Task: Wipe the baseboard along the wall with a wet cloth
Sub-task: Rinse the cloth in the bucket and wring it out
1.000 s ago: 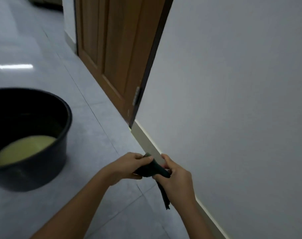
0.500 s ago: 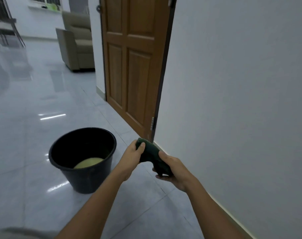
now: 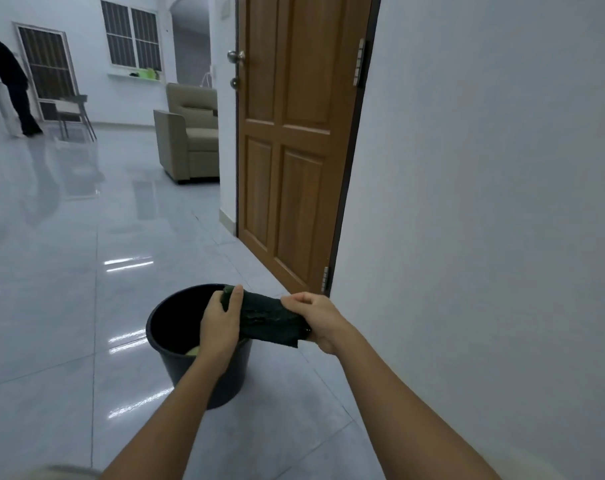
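Cloth [image 3: 270, 318] stretched between left hand [image 3: 219, 329] and right hand [image 3: 323, 322].

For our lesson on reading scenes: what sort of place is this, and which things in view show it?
Probably a home's living area: a beige armchair, a panelled wooden door, glossy floor tiles and barred windows.

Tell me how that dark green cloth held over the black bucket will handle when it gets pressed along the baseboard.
The dark green cloth is probably floppy: it sags between the left hand and the right hand, a corner drooping. It looks bunched and thick, so it should mould to an edge. Held above the black plastic bucket, it may be damp and drip; wetness cannot be confirmed.
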`<state>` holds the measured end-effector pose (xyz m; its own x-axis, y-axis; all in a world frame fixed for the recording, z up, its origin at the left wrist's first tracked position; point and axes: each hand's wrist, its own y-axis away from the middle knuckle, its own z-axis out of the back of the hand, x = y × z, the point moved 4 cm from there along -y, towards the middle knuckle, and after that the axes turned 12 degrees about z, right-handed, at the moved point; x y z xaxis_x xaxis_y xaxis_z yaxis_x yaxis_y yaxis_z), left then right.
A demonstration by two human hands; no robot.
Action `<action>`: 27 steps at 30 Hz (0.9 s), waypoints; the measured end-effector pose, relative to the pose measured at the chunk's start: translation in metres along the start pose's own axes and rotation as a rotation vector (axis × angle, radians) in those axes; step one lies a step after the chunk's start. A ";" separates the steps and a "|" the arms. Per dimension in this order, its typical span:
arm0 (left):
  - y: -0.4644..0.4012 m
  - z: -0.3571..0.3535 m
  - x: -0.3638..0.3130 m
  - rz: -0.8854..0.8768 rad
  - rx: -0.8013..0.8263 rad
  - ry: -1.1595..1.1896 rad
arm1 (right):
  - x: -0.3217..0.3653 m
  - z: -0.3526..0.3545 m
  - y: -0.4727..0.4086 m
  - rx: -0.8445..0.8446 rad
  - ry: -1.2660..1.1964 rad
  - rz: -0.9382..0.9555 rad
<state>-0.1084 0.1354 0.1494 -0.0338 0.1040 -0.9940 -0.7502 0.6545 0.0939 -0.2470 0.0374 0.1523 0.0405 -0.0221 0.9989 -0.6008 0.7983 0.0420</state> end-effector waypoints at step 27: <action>-0.178 -0.029 0.107 0.352 0.114 0.008 | -0.121 -0.003 -0.185 -0.336 0.314 0.060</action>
<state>0.0030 0.0084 0.0244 -0.2820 0.3317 -0.9002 -0.6136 0.6590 0.4351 -0.1380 -0.1058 0.0235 0.2842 0.1718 0.9432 -0.3196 0.9445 -0.0758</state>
